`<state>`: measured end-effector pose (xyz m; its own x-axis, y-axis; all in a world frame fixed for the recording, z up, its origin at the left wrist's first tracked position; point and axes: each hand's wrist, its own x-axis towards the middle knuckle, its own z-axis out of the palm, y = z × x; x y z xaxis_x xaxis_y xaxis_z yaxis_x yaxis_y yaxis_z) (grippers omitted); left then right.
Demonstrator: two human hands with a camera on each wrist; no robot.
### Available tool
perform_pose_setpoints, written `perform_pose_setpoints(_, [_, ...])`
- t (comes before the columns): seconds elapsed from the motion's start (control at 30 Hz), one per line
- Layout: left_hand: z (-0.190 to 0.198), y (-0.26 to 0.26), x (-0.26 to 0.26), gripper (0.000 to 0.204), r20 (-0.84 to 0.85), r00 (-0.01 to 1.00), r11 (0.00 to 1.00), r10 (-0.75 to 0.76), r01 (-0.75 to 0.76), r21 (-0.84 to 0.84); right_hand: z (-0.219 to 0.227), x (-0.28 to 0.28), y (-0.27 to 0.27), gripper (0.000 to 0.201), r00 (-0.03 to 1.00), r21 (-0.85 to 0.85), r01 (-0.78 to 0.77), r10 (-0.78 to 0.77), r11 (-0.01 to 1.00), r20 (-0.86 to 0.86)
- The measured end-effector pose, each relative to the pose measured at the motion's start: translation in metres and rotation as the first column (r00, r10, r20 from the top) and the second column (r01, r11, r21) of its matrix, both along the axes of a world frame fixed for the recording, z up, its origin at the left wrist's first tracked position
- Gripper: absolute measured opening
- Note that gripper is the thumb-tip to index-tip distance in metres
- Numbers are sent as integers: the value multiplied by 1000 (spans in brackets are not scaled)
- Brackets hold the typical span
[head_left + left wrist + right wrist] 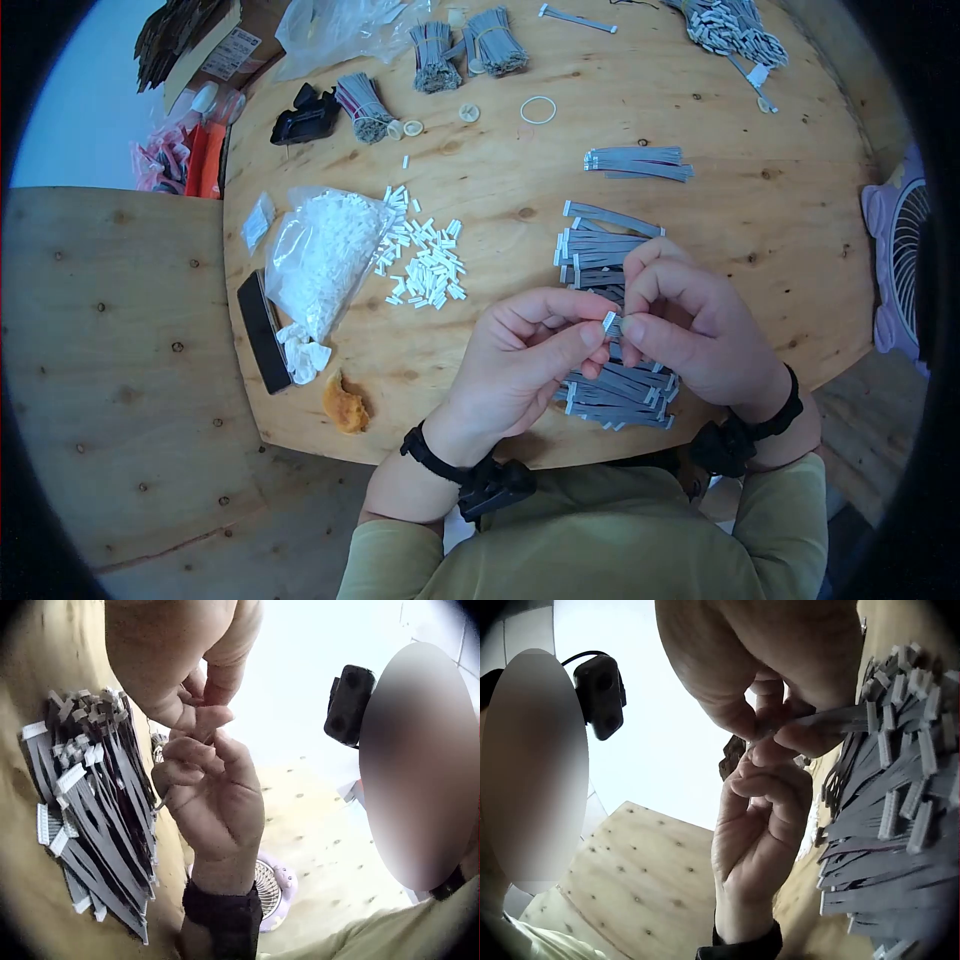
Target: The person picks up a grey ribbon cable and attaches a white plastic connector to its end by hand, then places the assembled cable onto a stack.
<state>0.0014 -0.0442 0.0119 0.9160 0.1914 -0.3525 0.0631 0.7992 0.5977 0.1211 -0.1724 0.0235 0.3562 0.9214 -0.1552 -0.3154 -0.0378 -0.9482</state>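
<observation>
Over the pile of grey ribbon cables [618, 393], both hands meet fingertip to fingertip. My left hand [525, 350] pinches the white connector end [610, 321] of one cable between thumb and index finger. The right hand [700, 315] pinches the same ribbon cable [832, 718] close beside that connector; its grey band runs out past the fingers in the right wrist view. In the left wrist view, fingers hide most of the held piece. Many loose cables with white connectors [71, 780] lie under the hands.
Left of the hands lie small white pieces [435, 265] and a clear bag [325, 250] full of them. A phone-like dark slab [262, 335] and a piece of bread [345, 403] sit near the left edge. Banded cable bundles [495, 42] stand behind; a purple fan [905, 260] is at right.
</observation>
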Motion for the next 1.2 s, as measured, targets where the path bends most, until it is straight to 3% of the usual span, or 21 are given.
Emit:
perform_pose_setpoints(0.33, [-4, -2, -2, 18, 22, 999, 951, 41, -45, 306, -2, -1, 1, 5, 998, -18, 2, -1, 1000, 67])
perform_pose_setpoints(0.93, [0, 1, -3, 14, 34, 999, 943, -30, 17, 334, -5, -4, 2, 4, 1000, 39, -23, 24, 999, -15])
perform_pose_setpoints(1.07, [-2, 3, -3, 10, -51, 999, 900, -15, 36, 435, 8, 3, -1, 5, 992, -81, -121, 124, 989, 38])
perform_pose_setpoints(1.17, [-1, -1, 0, 7, -64, 990, 800, 123, -61, 596, 6, 12, -5, 9, 996, -67, -71, 68, 995, -53])
perform_pose_setpoints(1.2, [-2, -2, 1, 6, -57, 987, 758, 152, -79, 647, 6, 15, -6, 10, 999, -77, -41, 40, 996, -12])
